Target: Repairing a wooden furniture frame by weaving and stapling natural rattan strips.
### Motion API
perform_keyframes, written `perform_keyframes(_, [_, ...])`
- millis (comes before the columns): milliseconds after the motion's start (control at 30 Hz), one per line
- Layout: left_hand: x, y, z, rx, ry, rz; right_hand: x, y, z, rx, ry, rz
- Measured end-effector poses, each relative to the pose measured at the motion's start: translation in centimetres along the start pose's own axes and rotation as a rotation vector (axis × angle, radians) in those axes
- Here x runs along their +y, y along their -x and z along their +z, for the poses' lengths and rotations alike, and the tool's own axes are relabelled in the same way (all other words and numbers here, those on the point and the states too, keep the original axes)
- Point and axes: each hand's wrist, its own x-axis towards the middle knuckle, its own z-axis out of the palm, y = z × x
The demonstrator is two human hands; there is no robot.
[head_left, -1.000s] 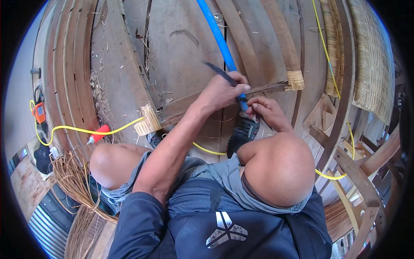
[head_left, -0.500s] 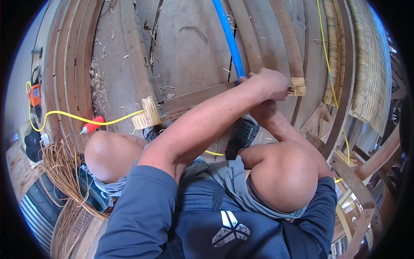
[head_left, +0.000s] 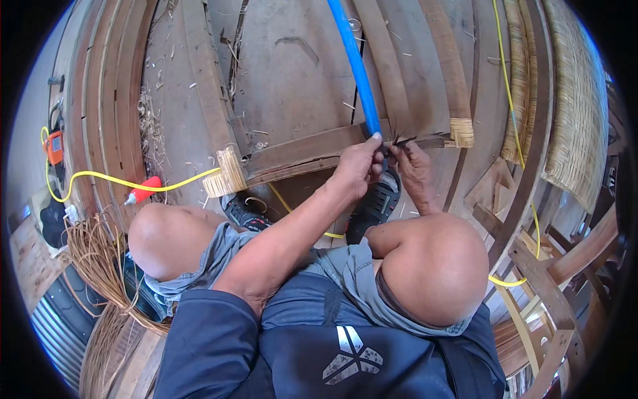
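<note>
A wooden frame has a crossbar (head_left: 299,154) nearest me. A bar covered in bright blue (head_left: 359,73) runs down to this crossbar. My left hand (head_left: 361,163) is closed at the blue bar's lower end, thumb pressed against it. Just to its right, my right hand (head_left: 413,167) pinches some thin dark strands (head_left: 397,138) that stick up beside the crossbar. Exactly how the strands pass round the wood is hidden by my fingers. Pale woven strips wrap the frame's left corner (head_left: 226,174) and right corner (head_left: 461,133).
A bundle of brown strips (head_left: 96,263) lies at my left, near a red bottle (head_left: 143,190) and an orange device (head_left: 54,146). Yellow cord (head_left: 100,174) crosses the floor. Woven panels (head_left: 570,100) and wooden frame pieces (head_left: 548,292) are on the right. My shoes (head_left: 375,206) are under the crossbar.
My forearms were crossed at the blue bar's end, the left hand reaching over the right. Now they are uncrossed, with the left hand drawn back left and the dark strands in sight.
</note>
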Motion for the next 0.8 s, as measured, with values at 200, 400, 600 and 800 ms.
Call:
perform_keyframes(200, [-1.4,-0.2,0.1,-0.138,0.428,-0.064,-1.5,-1.3,0.1,0.013,-0.323,0.389])
perform_keyframes(400, [-0.9,0.4,-0.8,-0.207,0.406,-0.047,-0.7,-2.5,-0.2,-0.169,-0.061,0.368])
perform_keyframes(600, [1.1,1.2,-1.8,-0.151,-0.493,0.193,-1.1,-3.6,-2.2,-0.678,0.129,0.001])
perform_keyframes(800, [1.7,2.3,-2.1,0.1,-1.609,0.789,-1.1,-3.4,-1.8,-0.558,0.138,0.055])
